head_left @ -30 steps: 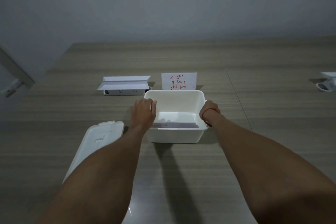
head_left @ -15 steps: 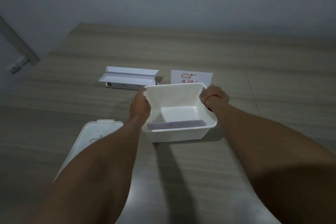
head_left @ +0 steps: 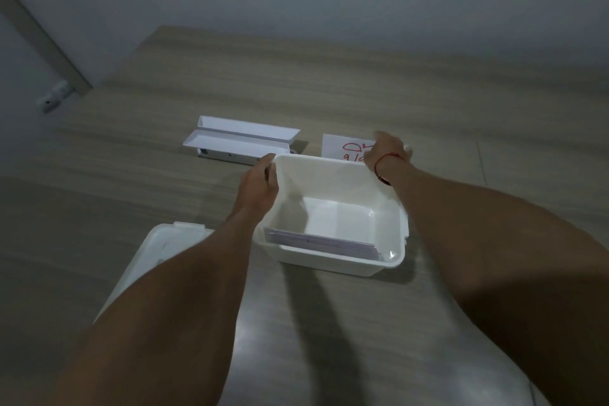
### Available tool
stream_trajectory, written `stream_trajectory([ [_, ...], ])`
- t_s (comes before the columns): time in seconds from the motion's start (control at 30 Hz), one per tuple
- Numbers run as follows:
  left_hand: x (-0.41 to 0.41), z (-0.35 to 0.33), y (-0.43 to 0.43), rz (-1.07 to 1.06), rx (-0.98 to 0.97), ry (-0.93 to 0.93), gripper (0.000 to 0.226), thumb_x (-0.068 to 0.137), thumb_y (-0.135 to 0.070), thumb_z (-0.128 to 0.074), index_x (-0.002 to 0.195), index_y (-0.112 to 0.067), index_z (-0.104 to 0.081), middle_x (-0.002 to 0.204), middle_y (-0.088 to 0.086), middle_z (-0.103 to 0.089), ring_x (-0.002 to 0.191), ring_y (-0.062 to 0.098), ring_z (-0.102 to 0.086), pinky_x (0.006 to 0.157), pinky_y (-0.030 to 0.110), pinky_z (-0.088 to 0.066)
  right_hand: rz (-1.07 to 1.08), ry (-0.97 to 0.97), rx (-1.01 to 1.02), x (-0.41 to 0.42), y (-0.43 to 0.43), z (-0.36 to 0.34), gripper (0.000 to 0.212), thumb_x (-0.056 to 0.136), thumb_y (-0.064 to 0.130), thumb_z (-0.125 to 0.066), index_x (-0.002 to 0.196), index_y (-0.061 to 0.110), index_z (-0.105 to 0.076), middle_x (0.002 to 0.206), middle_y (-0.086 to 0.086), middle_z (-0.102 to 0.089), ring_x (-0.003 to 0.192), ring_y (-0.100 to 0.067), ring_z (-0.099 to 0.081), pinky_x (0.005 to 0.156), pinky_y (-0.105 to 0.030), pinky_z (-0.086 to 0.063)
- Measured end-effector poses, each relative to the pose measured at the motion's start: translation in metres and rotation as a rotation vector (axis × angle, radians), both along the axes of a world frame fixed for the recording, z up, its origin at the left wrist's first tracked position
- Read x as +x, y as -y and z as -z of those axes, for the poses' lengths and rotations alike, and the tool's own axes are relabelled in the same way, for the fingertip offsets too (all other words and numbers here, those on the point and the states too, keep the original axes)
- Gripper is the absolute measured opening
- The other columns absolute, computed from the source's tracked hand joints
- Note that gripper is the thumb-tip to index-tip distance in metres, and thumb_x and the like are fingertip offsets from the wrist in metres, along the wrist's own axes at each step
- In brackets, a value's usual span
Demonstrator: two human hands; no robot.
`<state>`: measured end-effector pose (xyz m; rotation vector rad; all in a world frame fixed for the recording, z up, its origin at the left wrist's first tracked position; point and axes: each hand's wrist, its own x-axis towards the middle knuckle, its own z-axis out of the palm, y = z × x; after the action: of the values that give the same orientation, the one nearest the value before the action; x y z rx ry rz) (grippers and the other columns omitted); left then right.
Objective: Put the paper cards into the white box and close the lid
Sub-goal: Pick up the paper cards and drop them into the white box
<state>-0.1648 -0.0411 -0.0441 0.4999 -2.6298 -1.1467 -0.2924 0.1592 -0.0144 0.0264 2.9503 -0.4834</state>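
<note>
The open white box (head_left: 333, 260) stands on the table, turned a little clockwise. A stack of paper cards (head_left: 324, 242) lies inside against its near wall. My left hand (head_left: 258, 183) grips the box's far left corner. At the far right corner, my right hand (head_left: 389, 152) holds the rim; a red string is tied around that wrist. The white lid (head_left: 161, 250) lies flat on the table to the left of the box, partly hidden by my left forearm.
A white card with red writing (head_left: 342, 147) stands just behind the box. Behind it to the left lies a white power strip with paper holders (head_left: 240, 143) on top. The wooden table (head_left: 428, 102) extends to a grey wall.
Both hands slid from the box's sides to its far corners. The box turned slightly clockwise, and my view moved closer and to the left.
</note>
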Motion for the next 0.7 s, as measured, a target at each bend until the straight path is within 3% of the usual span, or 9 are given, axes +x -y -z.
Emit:
stream_trajectory([
  [0.2,0.000,0.001,0.001,-0.019,0.023,-0.011,0.032,0.099,-0.019,-0.035,0.115,-0.016,-0.062,0.090,0.004,-0.064,0.082,0.022,-0.058,0.071,0.026,-0.041,0.052,0.014,0.009,-0.010,0.016,0.010,0.032,0.093,0.015,-0.052,0.123,0.020,-0.062,0.133,-0.009,-0.059,0.129,-0.027,-0.050,0.116,-0.045,-0.024],
  [0.37,0.001,-0.003,-0.004,-0.039,-0.028,0.016,0.034,0.101,-0.023,-0.033,0.120,-0.016,-0.060,0.094,0.006,-0.066,0.088,0.023,-0.062,0.074,0.029,-0.045,-0.089,-0.064,-0.015,-0.006,0.015,0.005,0.031,0.094,0.012,-0.044,0.117,0.023,-0.062,0.126,-0.008,-0.063,0.122,-0.027,-0.055,0.107,-0.041,-0.029],
  [0.47,0.003,-0.006,-0.008,-0.073,-0.024,0.078,0.039,0.102,-0.024,-0.032,0.132,-0.009,-0.054,0.117,0.014,-0.065,0.109,0.028,-0.061,0.085,0.029,-0.044,-0.142,-0.163,-0.035,-0.001,0.012,-0.010,0.032,0.097,0.013,-0.038,0.119,0.022,-0.059,0.127,-0.009,-0.062,0.122,-0.030,-0.053,0.102,-0.040,-0.033],
  [0.6,0.006,-0.014,-0.010,-0.082,-0.035,0.217,0.037,0.101,-0.021,-0.031,0.121,0.002,-0.054,0.116,0.023,-0.062,0.095,0.030,-0.056,0.075,0.032,-0.039,-0.158,-0.266,-0.088,0.002,0.003,-0.049,0.037,0.094,0.011,-0.041,0.123,0.026,-0.058,0.130,-0.007,-0.060,0.125,-0.030,-0.049,0.101,-0.039,-0.031],
  [0.7,0.014,-0.020,-0.010,-0.075,-0.020,0.281,0.037,0.101,-0.017,-0.032,0.126,0.006,-0.047,0.121,0.025,-0.059,0.106,0.036,-0.057,0.076,0.032,-0.038,-0.142,-0.331,-0.149,0.014,-0.004,-0.074,0.038,0.095,0.013,-0.041,0.125,0.028,-0.057,0.131,-0.005,-0.060,0.127,-0.029,-0.047,0.103,-0.039,-0.028],
])
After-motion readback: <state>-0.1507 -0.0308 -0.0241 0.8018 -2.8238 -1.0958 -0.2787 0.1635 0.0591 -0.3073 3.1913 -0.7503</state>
